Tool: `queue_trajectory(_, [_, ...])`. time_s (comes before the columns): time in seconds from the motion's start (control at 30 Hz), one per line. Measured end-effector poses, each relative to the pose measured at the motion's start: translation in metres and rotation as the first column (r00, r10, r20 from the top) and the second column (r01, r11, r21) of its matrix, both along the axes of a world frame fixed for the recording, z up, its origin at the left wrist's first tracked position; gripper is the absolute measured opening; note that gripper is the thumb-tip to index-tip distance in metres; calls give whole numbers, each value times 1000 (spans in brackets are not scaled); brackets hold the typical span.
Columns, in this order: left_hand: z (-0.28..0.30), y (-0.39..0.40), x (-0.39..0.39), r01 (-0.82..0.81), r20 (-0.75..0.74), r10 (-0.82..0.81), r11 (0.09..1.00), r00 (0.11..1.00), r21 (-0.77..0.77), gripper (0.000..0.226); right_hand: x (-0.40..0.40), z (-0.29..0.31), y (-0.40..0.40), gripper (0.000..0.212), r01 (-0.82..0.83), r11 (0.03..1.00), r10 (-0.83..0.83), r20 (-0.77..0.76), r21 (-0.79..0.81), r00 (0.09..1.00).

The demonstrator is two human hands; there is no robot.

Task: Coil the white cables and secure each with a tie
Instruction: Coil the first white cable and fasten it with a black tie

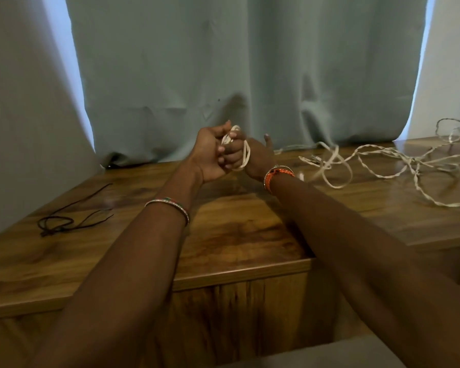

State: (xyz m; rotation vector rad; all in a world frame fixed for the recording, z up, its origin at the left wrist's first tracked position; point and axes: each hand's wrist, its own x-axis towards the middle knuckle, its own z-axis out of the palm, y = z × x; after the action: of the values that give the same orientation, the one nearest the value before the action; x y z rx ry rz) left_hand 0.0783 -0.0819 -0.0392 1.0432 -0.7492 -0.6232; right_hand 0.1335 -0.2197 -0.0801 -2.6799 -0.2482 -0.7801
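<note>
Far left on the wooden table (pixel 239 243): a thin dark cord (pixel 64 221), loosely looped, lying flat, well apart from both hands.

Further right, raised above the table's middle, in front of the pale curtain (pixel 223 62): left hand (pixel 210 152), palm turned toward the right, fingers curled tight, thumb up along the top, gripping a small bundle of white cable (pixel 233 139) at its upper end. Beaded bracelet (pixel 170 205) on the left forearm.

Pressed against it: right hand (pixel 252 155), fingers curled in and interlocked with the left hand's, the cable wound in several loops around those fingers and down across the palm side. Right thumb sticking up and free, touching nothing. Exactly which right fingers pinch the cable: cannot tell, hidden behind the left hand. Orange woven band (pixel 278 173) on the right wrist.

Trailing rightward from the hands: the rest of the white cable, uncoiled, dropping to the tabletop and sprawling in loose loops and tangles (pixel 396 160) out to the right edge, one loop standing up near the far right corner.
</note>
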Motion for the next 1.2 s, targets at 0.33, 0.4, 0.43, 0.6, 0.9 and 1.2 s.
queue_trajectory(0.33, [-4,27,14,-281,91,301,942,949,-183,20,-38,-19,4,27,19,967,-48,-107,-254,993])
queue_trajectory(0.4, [-10,29,20,-412,60,427,894,902,-178,27,-52,-19,17,27,35,932,-56,-47,-362,997])
queue_trajectory(0.43, [-13,30,23,-471,48,486,865,873,-173,28,-58,-17,22,28,47,912,-53,-5,-407,999])
queue_trajectory(0.6, [-20,28,29,-625,-13,630,767,777,-145,27,-95,-12,38,38,-50,821,121,88,-569,989])
queue_trajectory(0.9, [-28,25,22,-755,380,685,654,622,57,31,-132,-4,33,32,-183,903,283,216,-390,934])
queue_trajectory(1.2, [-13,11,-1,-556,-80,554,831,829,-8,27,-119,-16,16,24,-151,887,171,6,-436,985])
